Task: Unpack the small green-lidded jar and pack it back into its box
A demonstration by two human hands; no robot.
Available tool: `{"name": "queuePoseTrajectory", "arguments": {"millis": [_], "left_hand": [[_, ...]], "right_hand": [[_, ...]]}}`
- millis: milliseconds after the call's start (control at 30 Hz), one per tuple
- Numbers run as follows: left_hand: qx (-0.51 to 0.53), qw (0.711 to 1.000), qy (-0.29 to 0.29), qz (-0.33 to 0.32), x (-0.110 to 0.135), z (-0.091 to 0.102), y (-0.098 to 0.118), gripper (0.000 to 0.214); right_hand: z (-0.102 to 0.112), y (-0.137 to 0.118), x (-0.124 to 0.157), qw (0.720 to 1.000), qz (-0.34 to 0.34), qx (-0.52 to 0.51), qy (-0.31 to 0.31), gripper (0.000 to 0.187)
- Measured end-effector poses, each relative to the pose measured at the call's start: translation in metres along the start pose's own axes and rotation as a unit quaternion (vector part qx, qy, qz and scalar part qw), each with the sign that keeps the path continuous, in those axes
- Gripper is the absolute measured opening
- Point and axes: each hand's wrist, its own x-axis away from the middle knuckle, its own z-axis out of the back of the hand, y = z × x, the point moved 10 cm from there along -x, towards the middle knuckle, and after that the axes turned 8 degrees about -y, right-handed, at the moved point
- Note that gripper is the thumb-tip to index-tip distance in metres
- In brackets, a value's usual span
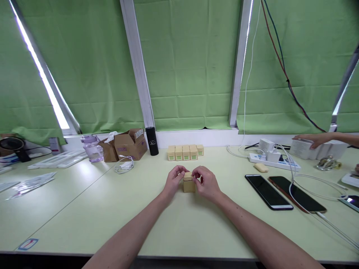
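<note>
A small brown cardboard box (pixel 189 186) stands upright on the table in front of me, with a dark gap under its top flap. My left hand (pixel 174 181) is at the box's upper left edge, thumb and fingers bent round the flap. On the other side my right hand (pixel 206 182) pinches the upper right edge of the same box. Beyond them, several similar small boxes (pixel 183 153) with green-framed labels stand in a row near the wall.
Right of my arm lie two phones (pixel 268 191), a white cable and a power strip (pixel 275 161). An open carton (pixel 130 145), a purple bottle (pixel 92 148) and a black flask (pixel 152 141) stand at the back left. Another person's hand (pixel 312 139) rests on white boxes, far right.
</note>
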Motion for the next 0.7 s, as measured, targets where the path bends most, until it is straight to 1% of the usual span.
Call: {"name": "queuePoseTrajectory", "arguments": {"millis": [233, 700], "left_hand": [[-0.021, 1.0, 0.001, 0.004, -0.0017, 0.0014, -0.0023, 0.019], [-0.062, 0.998, -0.002, 0.01, -0.0012, 0.0004, -0.0037, 0.021]], "right_hand": [[-0.0007, -0.0028, 0.001, 1.0, 0.019, 0.004, 0.005, 0.016], [-0.0005, -0.0058, 0.0022, 0.998, 0.046, 0.031, 0.008, 0.017]]}}
